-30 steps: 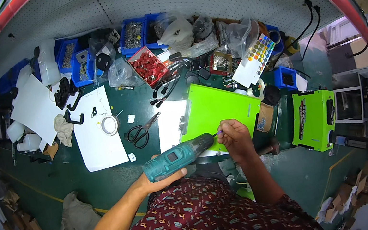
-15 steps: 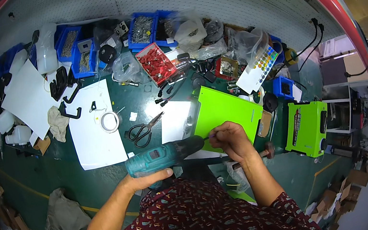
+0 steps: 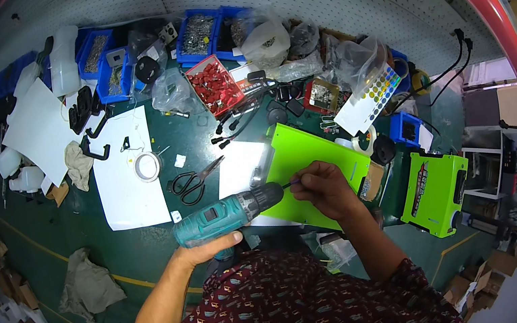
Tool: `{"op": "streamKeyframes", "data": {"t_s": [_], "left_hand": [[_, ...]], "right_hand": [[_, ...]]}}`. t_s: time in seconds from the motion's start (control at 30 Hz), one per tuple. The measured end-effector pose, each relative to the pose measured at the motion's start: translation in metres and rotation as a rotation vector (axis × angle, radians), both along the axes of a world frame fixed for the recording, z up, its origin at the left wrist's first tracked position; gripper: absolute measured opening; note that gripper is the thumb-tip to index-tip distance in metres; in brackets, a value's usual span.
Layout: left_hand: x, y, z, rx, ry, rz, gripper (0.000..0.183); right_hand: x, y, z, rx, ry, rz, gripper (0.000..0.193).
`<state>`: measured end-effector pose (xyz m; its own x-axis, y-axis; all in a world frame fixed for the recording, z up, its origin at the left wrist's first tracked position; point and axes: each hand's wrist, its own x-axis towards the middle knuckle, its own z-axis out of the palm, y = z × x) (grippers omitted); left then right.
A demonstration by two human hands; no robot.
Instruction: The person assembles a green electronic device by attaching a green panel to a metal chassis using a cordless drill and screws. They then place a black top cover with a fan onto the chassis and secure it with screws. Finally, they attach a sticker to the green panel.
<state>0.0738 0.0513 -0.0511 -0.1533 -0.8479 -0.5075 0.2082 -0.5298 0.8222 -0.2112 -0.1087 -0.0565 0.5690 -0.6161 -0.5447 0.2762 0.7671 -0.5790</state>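
While clasping the teal drill (image 3: 210, 220) in the left grip (image 3: 210, 247), aims its long axis rightward, slightly away, near the green panel (image 3: 310, 151); with the right grip (image 3: 325, 190), pinches the dark bit (image 3: 287, 185).

Your drill (image 3: 210, 221) has a teal plastic housing, and the green panel (image 3: 304, 150) before you looks smooth. Your scissors (image 3: 190, 185) show metal blades; the benchtop (image 3: 183, 138) is glossy, the white sheet (image 3: 129, 204) matt paper, your shirt (image 3: 263, 311) printed cloth.

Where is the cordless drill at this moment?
In the head view, the teal cordless drill is just left of centre in the left hand, below the scissors, its chuck facing the right hand.
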Motion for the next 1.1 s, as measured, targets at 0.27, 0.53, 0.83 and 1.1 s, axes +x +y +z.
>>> {"op": "streamKeyframes", "data": {"t_s": [0.27, 0.53, 0.83, 1.1], "left_hand": [[-0.014, -0.016, 0.0, 0.07, 0.288, 0.216, 0.045], [-0.004, -0.016, -0.008, 0.039, 0.298, 0.326, 0.039], [0.008, -0.026, -0.008, 0.196, 0.08, 0.289, 0.031], [0.014, -0.073, 0.002, 0.177, -0.181, 0.094, 0.03]], "right_hand": [[0.025, -0.04, 0.008, -0.083, 0.028, 0.13, 0.022], [0.041, -0.127, -0.101, -1.135, 0.436, 0.43, 0.022], [0.056, -0.145, -0.131, -1.311, 0.422, 0.62, 0.029], [0.067, -0.14, -0.149, -1.395, 0.476, 0.532, 0.034]]}}
